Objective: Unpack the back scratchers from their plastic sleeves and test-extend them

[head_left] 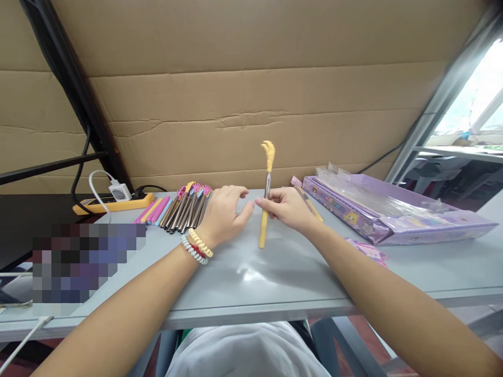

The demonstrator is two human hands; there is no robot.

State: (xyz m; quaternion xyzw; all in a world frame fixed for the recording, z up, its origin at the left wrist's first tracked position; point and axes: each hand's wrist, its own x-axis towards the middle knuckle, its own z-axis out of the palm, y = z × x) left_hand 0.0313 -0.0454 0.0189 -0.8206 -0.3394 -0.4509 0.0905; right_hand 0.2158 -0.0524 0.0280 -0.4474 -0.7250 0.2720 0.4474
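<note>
My right hand (288, 207) pinches a yellow back scratcher (268, 180) between thumb and fingers, roughly upright above the table. Its curled claw points up, a silver shaft shows in the middle, and the yellow handle hangs below my fingers. To its left, my left hand (226, 212) is open, thumb apart from the curved fingers, holding nothing. Close behind that hand lies a row of metal rods (184, 212) with pink, yellow and blue heads. Several coloured tubes (157, 209) in pink, yellow and blue lie beside the rods.
A purple printed box tray (349, 209) with clear plastic bags (373, 193) lies at the right. Beside it are another yellow stick (312, 204) and a pink printed packet (367, 250). A yellow power strip (113, 203) with a white charger sits back left, before a cardboard wall (251, 94).
</note>
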